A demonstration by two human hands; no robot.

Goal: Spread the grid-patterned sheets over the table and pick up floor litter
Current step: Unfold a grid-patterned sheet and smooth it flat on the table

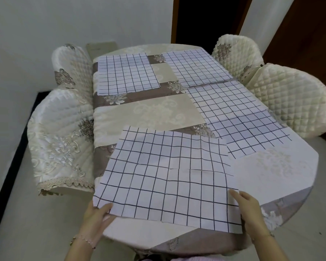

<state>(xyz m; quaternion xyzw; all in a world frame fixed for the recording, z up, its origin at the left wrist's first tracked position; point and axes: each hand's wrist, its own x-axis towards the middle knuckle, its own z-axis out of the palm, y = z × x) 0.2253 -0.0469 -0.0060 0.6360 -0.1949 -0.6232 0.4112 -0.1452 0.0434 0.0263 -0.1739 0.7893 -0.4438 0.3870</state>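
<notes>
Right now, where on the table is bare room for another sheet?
Widest: left middle of the tablecloth, between the far-left sheet and the near sheet. Smaller: near right corner. Crowded: the right side, under the far-right sheet and middle-right sheet.

1. One table (151, 112), covered with a floral cloth.
2. Four grid-patterned sheets (164, 178) can be told apart on it; overlaps may hide more.
3. Four quilted-cover chairs (60, 140): two on the left, two on the right.
4. Two hands: left hand (97, 215), right hand (250, 210).
</notes>
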